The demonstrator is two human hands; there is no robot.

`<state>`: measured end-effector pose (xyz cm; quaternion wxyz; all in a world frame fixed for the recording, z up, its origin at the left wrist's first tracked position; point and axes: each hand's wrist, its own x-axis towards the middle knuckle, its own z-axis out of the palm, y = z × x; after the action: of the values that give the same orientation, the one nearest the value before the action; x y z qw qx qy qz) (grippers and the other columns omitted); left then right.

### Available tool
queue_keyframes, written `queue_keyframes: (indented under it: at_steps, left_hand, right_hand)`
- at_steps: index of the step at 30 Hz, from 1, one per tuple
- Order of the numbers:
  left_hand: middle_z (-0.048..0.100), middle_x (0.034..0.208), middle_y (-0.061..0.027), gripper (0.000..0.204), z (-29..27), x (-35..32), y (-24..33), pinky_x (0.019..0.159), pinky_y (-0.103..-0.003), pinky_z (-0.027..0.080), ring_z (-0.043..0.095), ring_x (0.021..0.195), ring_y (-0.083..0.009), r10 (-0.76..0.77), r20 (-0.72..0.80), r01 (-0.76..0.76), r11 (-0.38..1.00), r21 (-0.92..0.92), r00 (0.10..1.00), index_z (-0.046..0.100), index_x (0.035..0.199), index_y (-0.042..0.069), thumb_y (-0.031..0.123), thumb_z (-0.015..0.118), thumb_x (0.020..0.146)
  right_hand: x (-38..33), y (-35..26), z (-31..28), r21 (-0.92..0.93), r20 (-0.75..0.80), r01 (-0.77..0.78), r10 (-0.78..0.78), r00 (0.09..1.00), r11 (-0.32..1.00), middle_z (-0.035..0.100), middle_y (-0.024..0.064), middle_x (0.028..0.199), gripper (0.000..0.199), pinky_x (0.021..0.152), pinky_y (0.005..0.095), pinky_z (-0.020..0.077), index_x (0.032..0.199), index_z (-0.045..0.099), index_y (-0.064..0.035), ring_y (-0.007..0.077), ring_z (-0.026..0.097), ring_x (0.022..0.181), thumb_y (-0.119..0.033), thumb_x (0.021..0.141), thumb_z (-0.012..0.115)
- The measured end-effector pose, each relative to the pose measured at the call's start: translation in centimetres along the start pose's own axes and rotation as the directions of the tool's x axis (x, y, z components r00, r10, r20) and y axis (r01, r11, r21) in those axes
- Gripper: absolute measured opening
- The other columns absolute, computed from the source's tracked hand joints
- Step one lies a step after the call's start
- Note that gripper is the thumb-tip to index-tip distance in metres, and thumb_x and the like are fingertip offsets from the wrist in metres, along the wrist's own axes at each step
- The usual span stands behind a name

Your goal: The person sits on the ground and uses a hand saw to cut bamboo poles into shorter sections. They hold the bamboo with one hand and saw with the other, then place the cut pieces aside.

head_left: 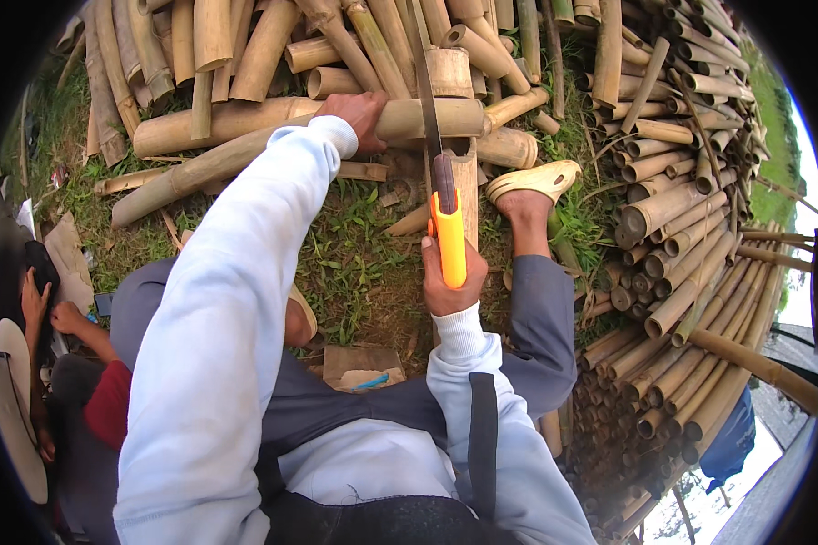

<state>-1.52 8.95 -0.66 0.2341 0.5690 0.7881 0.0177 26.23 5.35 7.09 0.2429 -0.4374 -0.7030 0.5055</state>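
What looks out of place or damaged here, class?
A slim blue item, too small to identify, lies on a torn brown scrap, its brightness odd amid natural tones. No damage is obvious on the handsaw in the right hand or the bamboo pole in the left hand.

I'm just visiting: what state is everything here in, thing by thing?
Left hand: fingers closed over the bamboo pole
Right hand: closed around the orange handle of the saw
Saw: held, blade crossing the pole; cut depth unclear
Bamboo pole: lying slantwise, its right end reaching past the blade
Right clog: worn
Bamboo stack at right: piled, many round ends showing
Bamboo pieces ahead: heaped loosely
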Motion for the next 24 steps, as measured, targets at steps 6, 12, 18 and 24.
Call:
queue_keyframes:
  at_steps: [6,12,18,24]
  left_hand:
    - [0.073,0.116,-0.0209,0.062,-0.2,0.2,-1.2,0.095,-0.047,0.057,0.071,0.105,-0.0395,-0.045,0.004,0.045,0.999,-0.014,0.999,0.059,0.123,0.004,0.039,0.083,0.077]
    - [0.073,0.117,-0.0206,0.064,0.1,0.7,-0.6,0.095,-0.047,0.057,0.071,0.106,-0.0388,-0.028,0.009,0.028,1.000,-0.004,1.000,0.059,0.123,0.004,0.042,0.083,0.077]
    - [0.073,0.115,-0.0209,0.064,0.5,0.7,-1.6,0.094,-0.047,0.058,0.071,0.106,-0.0386,-0.033,-0.007,0.033,0.999,0.015,0.999,0.057,0.122,0.005,0.042,0.083,0.077]
    - [0.073,0.114,-0.0212,0.064,0.3,1.7,-0.5,0.094,-0.046,0.057,0.071,0.105,-0.0390,-0.017,-0.003,0.017,1.000,0.010,1.000,0.058,0.122,0.005,0.042,0.083,0.076]
  right_hand:
    - [-11.8,2.3,-5.5,-0.212,0.025,0.014,-0.009,1.000,0.977,0.065,0.0077,0.070,0.023,0.060,0.0285,0.0507,0.113,0.073,0.0039,0.0131,0.063,0.060,-0.002,0.091,0.073]
    - [-1.5,2.0,-1.3,-0.106,0.031,0.002,0.001,1.000,0.994,0.054,0.0051,0.061,0.017,0.051,0.0314,0.0408,0.083,0.062,0.0010,0.0136,0.050,0.052,-0.006,0.094,0.073]
    - [-8.3,1.7,-5.7,-0.172,0.070,0.015,-0.002,0.998,0.985,0.065,0.0110,0.070,0.010,0.057,0.0312,0.0490,0.098,0.070,0.0043,0.0189,0.064,0.058,-0.001,0.091,0.074]
    - [-12.3,2.0,-5.9,-0.235,0.000,-0.050,0.052,0.999,0.971,0.063,0.0119,0.066,0.007,0.056,0.0322,0.0490,0.093,0.070,0.0031,0.0234,0.063,0.055,0.000,0.088,0.074]
